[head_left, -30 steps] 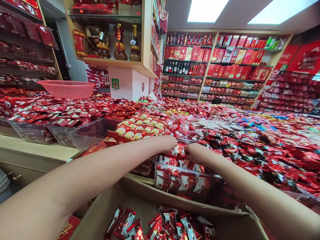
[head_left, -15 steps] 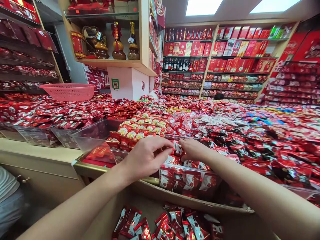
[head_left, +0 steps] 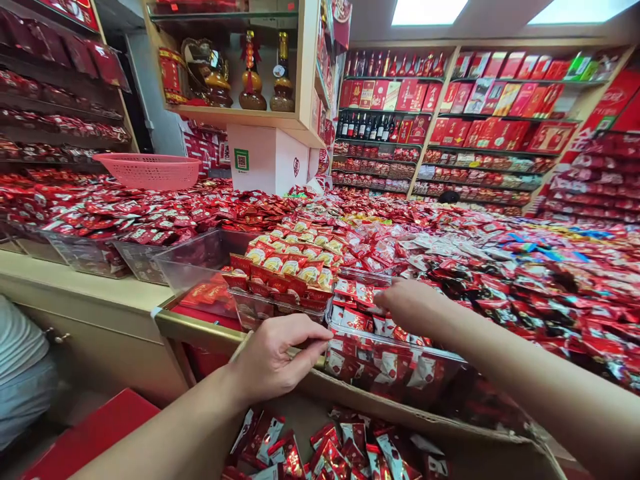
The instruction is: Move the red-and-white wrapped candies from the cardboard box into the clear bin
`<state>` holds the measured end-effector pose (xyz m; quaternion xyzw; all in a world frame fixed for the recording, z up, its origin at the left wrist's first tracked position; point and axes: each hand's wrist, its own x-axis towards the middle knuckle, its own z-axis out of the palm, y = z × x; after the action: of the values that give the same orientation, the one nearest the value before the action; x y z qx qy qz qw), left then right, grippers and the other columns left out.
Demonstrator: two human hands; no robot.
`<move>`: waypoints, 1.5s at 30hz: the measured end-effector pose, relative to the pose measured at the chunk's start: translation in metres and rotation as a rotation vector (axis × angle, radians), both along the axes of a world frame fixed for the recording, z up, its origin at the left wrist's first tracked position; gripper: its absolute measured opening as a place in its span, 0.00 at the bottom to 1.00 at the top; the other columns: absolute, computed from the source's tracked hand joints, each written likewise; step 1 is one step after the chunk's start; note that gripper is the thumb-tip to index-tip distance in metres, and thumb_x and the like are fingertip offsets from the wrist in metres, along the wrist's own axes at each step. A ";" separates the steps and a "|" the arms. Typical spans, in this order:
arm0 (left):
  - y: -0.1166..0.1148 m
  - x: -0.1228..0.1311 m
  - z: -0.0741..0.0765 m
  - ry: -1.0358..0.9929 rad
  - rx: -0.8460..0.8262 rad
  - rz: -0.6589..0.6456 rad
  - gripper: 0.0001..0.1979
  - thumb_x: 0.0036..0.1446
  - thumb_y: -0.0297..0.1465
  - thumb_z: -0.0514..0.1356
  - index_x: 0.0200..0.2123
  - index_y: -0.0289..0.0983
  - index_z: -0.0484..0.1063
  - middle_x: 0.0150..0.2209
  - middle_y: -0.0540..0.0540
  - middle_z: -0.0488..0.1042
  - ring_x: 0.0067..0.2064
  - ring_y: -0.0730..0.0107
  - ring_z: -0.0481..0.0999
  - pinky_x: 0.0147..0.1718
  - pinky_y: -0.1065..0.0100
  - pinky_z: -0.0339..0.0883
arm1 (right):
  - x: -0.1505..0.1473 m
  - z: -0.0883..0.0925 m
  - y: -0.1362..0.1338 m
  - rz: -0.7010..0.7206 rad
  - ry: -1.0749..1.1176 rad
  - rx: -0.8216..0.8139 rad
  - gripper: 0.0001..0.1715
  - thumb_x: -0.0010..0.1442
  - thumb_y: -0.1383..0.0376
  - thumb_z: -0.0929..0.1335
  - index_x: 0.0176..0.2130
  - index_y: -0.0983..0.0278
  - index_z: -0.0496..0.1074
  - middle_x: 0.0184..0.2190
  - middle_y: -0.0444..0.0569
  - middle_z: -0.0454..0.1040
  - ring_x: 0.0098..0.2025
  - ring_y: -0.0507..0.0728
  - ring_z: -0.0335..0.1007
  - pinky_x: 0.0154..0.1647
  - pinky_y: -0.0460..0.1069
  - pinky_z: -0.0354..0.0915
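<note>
My left hand (head_left: 285,353) hovers above the near edge of an open cardboard box, at the front left corner of a clear plastic bin (head_left: 395,341). Its thumb and index finger are closed in a pinch; the other fingers are curled out of sight, so anything held is hidden. Inside the bin, my right hand (head_left: 417,303) reaches down with closed fingertips on a small red-and-white snack packet (head_left: 381,308). Rows of similar packets (head_left: 353,319) lie around it. More red-and-white packets (head_left: 335,457) lie loose in the cardboard box (head_left: 425,419) below.
Left of the bin stands another one heaped with red-and-yellow packets (head_left: 293,263). A gold metal edge (head_left: 200,330) runs along the counter. Piles of packets (head_left: 500,267) spread to the back and right. A pink basket (head_left: 153,172) sits at back left; a person's clothing (head_left: 23,373) shows at far left.
My left hand has dropped down and nearer, away from the packets to the bin's corner. My right hand has shifted slightly right in the picture. The view has shifted a little too.
</note>
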<state>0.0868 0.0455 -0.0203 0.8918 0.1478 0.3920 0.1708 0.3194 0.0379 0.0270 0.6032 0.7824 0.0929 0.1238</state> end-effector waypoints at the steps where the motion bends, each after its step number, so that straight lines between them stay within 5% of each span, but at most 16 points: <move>1: 0.000 0.000 -0.002 0.012 -0.010 -0.009 0.09 0.51 0.22 0.54 0.36 0.35 0.69 0.29 0.48 0.72 0.31 0.77 0.70 0.31 0.74 0.63 | -0.003 0.000 -0.002 0.007 0.014 -0.040 0.14 0.46 0.76 0.61 0.30 0.66 0.72 0.27 0.54 0.74 0.34 0.61 0.70 0.30 0.49 0.60; 11: -0.001 -0.003 -0.015 0.067 -0.122 0.016 0.08 0.51 0.25 0.54 0.34 0.34 0.71 0.28 0.48 0.73 0.29 0.77 0.71 0.29 0.76 0.63 | -0.008 -0.008 0.014 -0.057 0.278 -0.311 0.20 0.44 0.66 0.66 0.40 0.63 0.71 0.36 0.45 0.74 0.34 0.52 0.69 0.29 0.42 0.62; 22: 0.002 -0.002 -0.021 0.142 -0.155 0.020 0.08 0.51 0.27 0.54 0.33 0.34 0.72 0.29 0.47 0.74 0.29 0.77 0.71 0.29 0.77 0.62 | -0.028 -0.019 0.021 0.000 0.178 -0.267 0.18 0.44 0.71 0.65 0.39 0.67 0.71 0.36 0.56 0.73 0.40 0.62 0.67 0.34 0.49 0.60; 27: 0.003 -0.001 -0.021 0.170 -0.167 0.012 0.08 0.52 0.27 0.53 0.34 0.34 0.71 0.29 0.48 0.74 0.29 0.77 0.71 0.29 0.77 0.62 | -0.030 -0.025 0.023 0.047 0.159 -0.219 0.15 0.48 0.74 0.60 0.35 0.69 0.71 0.34 0.56 0.74 0.36 0.58 0.69 0.32 0.47 0.60; 34: 0.001 -0.002 -0.022 0.199 -0.185 0.029 0.08 0.52 0.28 0.53 0.33 0.34 0.72 0.28 0.48 0.74 0.29 0.77 0.71 0.28 0.77 0.61 | -0.025 -0.031 0.024 0.105 0.185 -0.125 0.13 0.47 0.67 0.63 0.34 0.66 0.71 0.34 0.53 0.74 0.36 0.56 0.69 0.33 0.45 0.60; 45: 0.003 0.000 -0.024 0.234 -0.197 0.031 0.09 0.52 0.29 0.52 0.33 0.35 0.71 0.29 0.48 0.74 0.29 0.76 0.70 0.29 0.75 0.62 | -0.021 -0.029 0.023 -0.009 0.142 -0.106 0.15 0.47 0.59 0.65 0.31 0.67 0.74 0.29 0.57 0.74 0.32 0.60 0.70 0.27 0.47 0.59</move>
<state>0.0867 0.0481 -0.0443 0.9080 0.2180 0.2717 0.2328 0.2979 0.0613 -0.0017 0.6045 0.7903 0.0078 0.1002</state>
